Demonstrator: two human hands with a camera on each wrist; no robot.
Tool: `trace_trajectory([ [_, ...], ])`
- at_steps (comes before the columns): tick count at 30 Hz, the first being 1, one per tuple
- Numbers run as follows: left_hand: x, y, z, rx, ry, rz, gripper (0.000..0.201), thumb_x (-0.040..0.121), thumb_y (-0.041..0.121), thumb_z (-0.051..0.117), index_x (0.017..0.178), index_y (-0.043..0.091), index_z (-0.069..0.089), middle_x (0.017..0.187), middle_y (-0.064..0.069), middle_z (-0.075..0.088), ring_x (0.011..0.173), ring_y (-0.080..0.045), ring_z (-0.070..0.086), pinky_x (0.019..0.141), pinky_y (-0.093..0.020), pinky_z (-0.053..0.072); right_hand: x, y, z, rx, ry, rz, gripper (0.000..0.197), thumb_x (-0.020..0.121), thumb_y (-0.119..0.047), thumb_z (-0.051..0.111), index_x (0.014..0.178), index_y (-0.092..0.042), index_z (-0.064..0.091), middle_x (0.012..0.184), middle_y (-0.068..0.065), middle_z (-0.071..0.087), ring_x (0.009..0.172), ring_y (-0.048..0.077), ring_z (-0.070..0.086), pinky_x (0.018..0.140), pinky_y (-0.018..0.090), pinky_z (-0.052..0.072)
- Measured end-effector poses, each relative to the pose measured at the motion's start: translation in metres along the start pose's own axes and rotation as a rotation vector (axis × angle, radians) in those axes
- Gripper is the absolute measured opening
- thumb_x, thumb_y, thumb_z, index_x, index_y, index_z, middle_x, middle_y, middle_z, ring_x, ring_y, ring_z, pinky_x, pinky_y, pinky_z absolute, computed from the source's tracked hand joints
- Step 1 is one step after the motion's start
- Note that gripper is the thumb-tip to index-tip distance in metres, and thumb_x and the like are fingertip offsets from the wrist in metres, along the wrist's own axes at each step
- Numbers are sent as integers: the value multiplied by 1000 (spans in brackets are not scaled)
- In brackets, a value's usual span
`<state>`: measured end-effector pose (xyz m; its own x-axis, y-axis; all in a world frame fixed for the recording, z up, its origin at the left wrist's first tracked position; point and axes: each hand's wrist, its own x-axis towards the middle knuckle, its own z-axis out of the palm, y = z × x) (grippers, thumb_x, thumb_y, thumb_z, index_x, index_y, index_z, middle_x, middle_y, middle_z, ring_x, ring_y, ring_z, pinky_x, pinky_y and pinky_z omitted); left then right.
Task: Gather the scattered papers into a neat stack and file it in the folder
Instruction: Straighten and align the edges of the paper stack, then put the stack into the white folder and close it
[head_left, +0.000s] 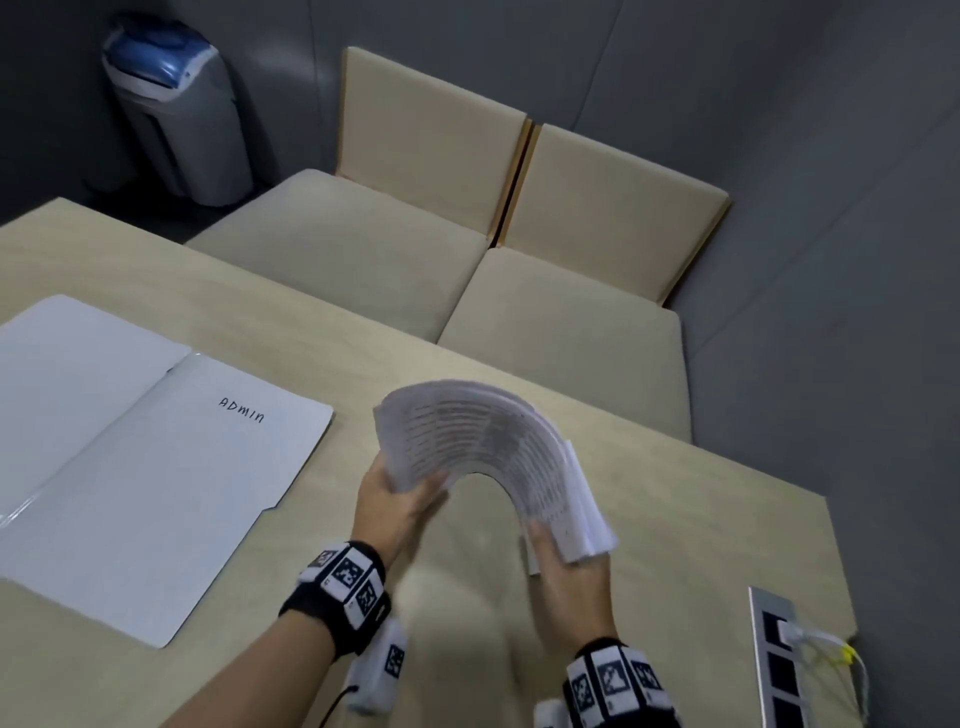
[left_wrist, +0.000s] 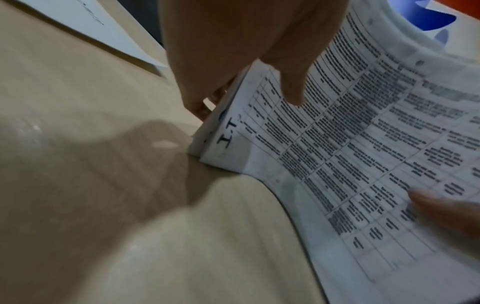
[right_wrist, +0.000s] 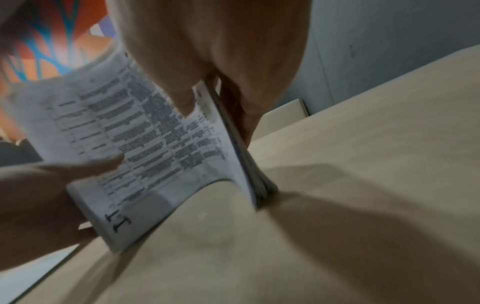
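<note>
A thick stack of printed papers (head_left: 483, 447) is bowed upward into an arch above the beige table (head_left: 701, 519). My left hand (head_left: 397, 501) grips its left end, thumb on the printed face (left_wrist: 337, 133). My right hand (head_left: 563, 558) grips the right end, thumb on the sheet (right_wrist: 161, 133) and fingers behind the edge. The underside page is marked "I.T" near one corner. An open white folder (head_left: 156, 457), with "ADMIN" written on its right leaf, lies flat on the table to the left of both hands.
Two beige cushioned chairs (head_left: 519, 234) stand beyond the table's far edge. A grey bin with a blue lid (head_left: 171, 104) is in the far left corner. A power strip (head_left: 779, 660) with a plugged-in cable lies at the table's right edge.
</note>
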<state>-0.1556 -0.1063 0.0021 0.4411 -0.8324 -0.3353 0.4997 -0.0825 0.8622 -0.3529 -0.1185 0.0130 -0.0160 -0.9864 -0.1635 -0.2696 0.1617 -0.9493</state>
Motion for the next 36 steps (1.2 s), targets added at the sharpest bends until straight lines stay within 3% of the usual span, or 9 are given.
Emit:
trace_trajectory([
  [2,6,8,1,99,36,94,27,88,3,69,114,7,66,100,-7,75,93,-16,75,74,-27,61,6,-11,-4,-58,25,-4,10,95,-22,67,87,-18,70,84,-6,75,84,19,72,74,30,56],
  [4,15,22,-6,222,17,158,24,89,11,70,113,15,67,104,-6,76,100,-25,73,85,-40,60,9,-23,-7,-90,-26,-10,16,96,-22,65,80,-21,67,79,-12,74,78,9,73,76,31,57],
  [8,29,76,-38,491,-115,218,26,89,16,69,114,20,65,109,-4,75,102,-27,72,87,-47,59,18,-52,-18,-151,6,-101,15,90,-11,72,101,-20,66,96,-10,73,77,-15,68,84,36,60],
  [13,26,168,-88,778,-317,248,21,86,19,72,108,19,70,106,-9,76,96,-30,73,86,-53,58,33,-115,-3,-295,-163,-224,49,91,-13,72,135,-21,52,111,-2,68,93,8,68,84,38,56],
  [19,38,248,-140,977,-498,192,23,83,11,76,104,4,69,102,-11,78,91,-26,75,82,-38,61,12,-157,73,-715,-562,-349,9,101,-25,55,105,-22,63,96,-7,72,87,14,69,69,24,49],
  [27,89,280,-264,812,-46,407,31,77,22,83,99,11,64,93,1,72,87,-9,67,72,-12,45,-58,-143,183,-209,-244,-287,13,102,-12,54,93,-13,63,82,11,73,68,16,65,59,22,47],
  [30,107,279,-340,909,148,301,31,79,20,80,102,14,61,100,-2,69,96,-20,66,82,-25,49,-85,-126,221,69,-106,-74,19,103,-8,51,103,-17,67,93,-3,81,84,13,75,75,25,60],
  [33,117,272,-407,1106,284,130,32,82,22,76,108,10,63,110,-10,70,105,-29,65,89,-37,49,-101,-102,254,144,13,82,22,104,-8,50,103,-21,67,106,3,77,96,27,72,93,42,55],
  [36,121,261,-449,1263,379,-28,49,80,29,77,119,6,57,122,-17,64,111,-37,61,94,-45,49,-112,-80,279,118,60,158,22,103,-6,49,99,-21,65,110,11,73,92,28,70,92,43,54],
])
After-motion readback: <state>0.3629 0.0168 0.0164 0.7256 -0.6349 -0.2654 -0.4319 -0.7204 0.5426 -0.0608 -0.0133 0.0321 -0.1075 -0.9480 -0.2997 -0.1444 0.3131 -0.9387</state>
